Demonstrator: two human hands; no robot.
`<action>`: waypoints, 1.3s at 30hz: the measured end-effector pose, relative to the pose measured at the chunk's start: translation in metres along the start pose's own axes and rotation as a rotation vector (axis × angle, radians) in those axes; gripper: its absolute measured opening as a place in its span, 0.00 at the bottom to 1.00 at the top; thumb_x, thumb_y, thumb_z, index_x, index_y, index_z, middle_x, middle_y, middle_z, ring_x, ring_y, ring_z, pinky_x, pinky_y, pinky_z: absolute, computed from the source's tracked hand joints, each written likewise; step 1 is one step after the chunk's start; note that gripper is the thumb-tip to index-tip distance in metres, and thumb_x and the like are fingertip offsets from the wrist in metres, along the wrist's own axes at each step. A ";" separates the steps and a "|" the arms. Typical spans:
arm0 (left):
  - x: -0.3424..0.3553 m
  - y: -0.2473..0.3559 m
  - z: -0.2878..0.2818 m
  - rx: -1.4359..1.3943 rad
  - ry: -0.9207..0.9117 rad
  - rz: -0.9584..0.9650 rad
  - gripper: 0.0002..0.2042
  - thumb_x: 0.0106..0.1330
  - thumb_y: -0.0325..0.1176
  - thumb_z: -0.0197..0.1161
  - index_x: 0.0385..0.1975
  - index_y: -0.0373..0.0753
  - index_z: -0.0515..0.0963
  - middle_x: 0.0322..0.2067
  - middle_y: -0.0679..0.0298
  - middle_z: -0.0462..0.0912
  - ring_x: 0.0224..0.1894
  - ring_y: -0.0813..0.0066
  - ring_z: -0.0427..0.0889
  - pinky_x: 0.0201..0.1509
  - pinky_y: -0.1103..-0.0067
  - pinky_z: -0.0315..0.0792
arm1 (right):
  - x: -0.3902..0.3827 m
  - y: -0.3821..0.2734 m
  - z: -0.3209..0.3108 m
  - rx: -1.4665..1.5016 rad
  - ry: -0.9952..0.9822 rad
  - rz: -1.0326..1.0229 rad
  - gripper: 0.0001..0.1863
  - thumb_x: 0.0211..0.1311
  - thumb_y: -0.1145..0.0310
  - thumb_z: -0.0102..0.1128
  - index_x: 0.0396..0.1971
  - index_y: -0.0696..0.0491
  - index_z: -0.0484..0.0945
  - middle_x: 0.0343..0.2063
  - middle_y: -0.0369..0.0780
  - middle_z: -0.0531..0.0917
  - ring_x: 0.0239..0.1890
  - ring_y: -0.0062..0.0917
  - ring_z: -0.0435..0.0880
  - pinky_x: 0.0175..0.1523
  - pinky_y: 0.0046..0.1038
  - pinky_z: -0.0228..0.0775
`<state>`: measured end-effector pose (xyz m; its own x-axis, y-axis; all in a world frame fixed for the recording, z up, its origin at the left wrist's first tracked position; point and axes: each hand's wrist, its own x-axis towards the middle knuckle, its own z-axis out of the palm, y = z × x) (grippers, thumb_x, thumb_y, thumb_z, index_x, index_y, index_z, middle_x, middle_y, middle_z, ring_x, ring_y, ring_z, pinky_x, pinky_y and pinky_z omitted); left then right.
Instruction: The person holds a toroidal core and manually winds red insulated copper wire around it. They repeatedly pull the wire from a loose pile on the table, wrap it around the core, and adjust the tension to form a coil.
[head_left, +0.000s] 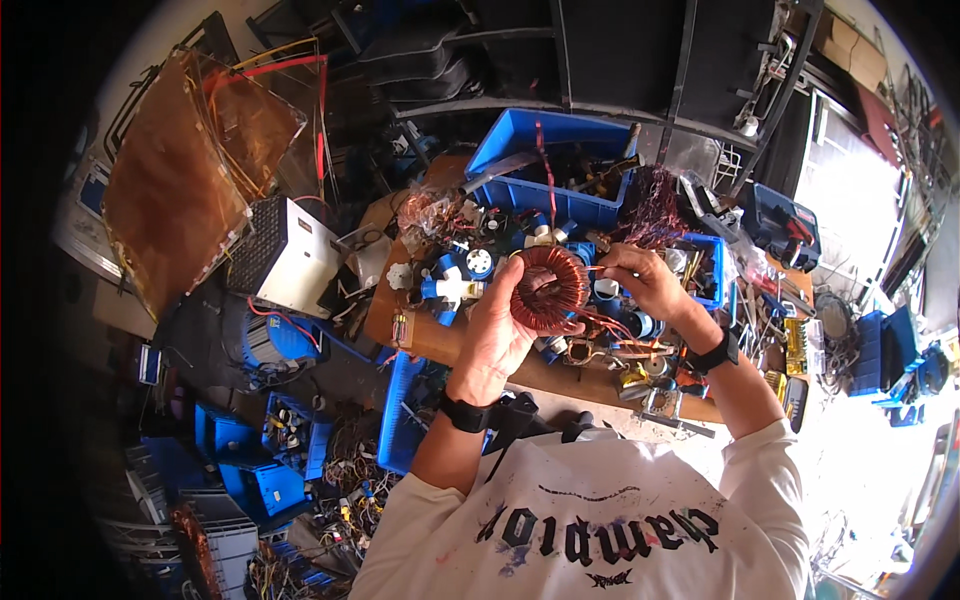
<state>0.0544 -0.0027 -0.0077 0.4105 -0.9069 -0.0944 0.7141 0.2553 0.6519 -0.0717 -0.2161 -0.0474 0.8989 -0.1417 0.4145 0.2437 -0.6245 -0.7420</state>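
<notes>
A ring-shaped coil (549, 290) wound with reddish copper wire is held up over the workbench. My left hand (500, 325) grips it from its left side, thumb along the rim and fingers underneath. At the coil's right edge my right hand (645, 280) pinches a wire end that comes off the winding. More red wire leads (625, 328) trail from the coil toward the lower right. Below and around the hands lie white and blue plastic fittings (450, 288) and small loose parts. A black band sits on each wrist.
The wooden workbench (435, 338) is crowded. A large blue bin (565, 190) stands at the back, with a tangle of dark red wire (655, 210) beside it. A smaller blue tray (708, 290) holds tools at right. More blue bins (255, 470) and cable heaps fill the lower left.
</notes>
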 end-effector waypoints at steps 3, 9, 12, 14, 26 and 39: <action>0.004 -0.006 -0.001 0.033 -0.034 0.004 0.27 0.71 0.53 0.49 0.58 0.36 0.68 0.53 0.53 0.77 0.49 0.59 0.82 0.42 0.54 0.83 | -0.001 0.000 0.002 0.114 0.031 0.020 0.05 0.66 0.75 0.54 0.35 0.59 0.79 0.30 0.40 0.80 0.36 0.30 0.77 0.45 0.30 0.69; 0.008 -0.014 0.007 -0.007 -0.001 -0.029 0.25 0.73 0.52 0.47 0.58 0.38 0.68 0.51 0.56 0.78 0.50 0.59 0.82 0.42 0.55 0.83 | 0.007 -0.001 0.004 0.174 0.020 -0.061 0.04 0.65 0.74 0.55 0.33 0.58 0.78 0.30 0.39 0.79 0.36 0.31 0.77 0.45 0.30 0.68; 0.013 -0.017 0.007 -0.006 -0.029 -0.073 0.25 0.73 0.53 0.46 0.57 0.39 0.69 0.50 0.58 0.78 0.49 0.61 0.82 0.41 0.56 0.84 | 0.008 -0.008 0.001 0.189 -0.012 -0.050 0.03 0.64 0.76 0.55 0.32 0.58 0.77 0.29 0.40 0.78 0.35 0.33 0.76 0.45 0.31 0.67; 0.016 -0.019 0.005 0.003 -0.039 -0.089 0.24 0.73 0.53 0.46 0.57 0.39 0.69 0.51 0.58 0.78 0.48 0.62 0.82 0.40 0.57 0.84 | 0.006 -0.008 0.002 0.156 -0.022 -0.101 0.02 0.63 0.77 0.55 0.32 0.59 0.76 0.28 0.40 0.76 0.35 0.34 0.76 0.45 0.32 0.67; 0.023 -0.010 0.003 -0.057 -0.071 -0.053 0.29 0.71 0.56 0.48 0.60 0.38 0.68 0.53 0.51 0.76 0.50 0.53 0.82 0.39 0.54 0.84 | 0.008 -0.016 -0.004 0.053 -0.001 -0.038 0.08 0.64 0.72 0.57 0.40 0.58 0.78 0.35 0.44 0.81 0.40 0.39 0.80 0.48 0.33 0.70; 0.003 -0.002 0.007 -0.029 -0.068 -0.048 0.28 0.71 0.55 0.47 0.60 0.37 0.68 0.61 0.49 0.70 0.53 0.55 0.79 0.41 0.54 0.83 | 0.001 0.000 -0.025 -0.234 0.077 -0.206 0.07 0.59 0.71 0.62 0.33 0.58 0.80 0.34 0.43 0.79 0.41 0.38 0.77 0.49 0.35 0.69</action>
<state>0.0504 -0.0087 -0.0039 0.3371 -0.9386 -0.0732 0.7482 0.2199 0.6260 -0.0803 -0.2355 -0.0333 0.8073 -0.0459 0.5884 0.3191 -0.8046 -0.5007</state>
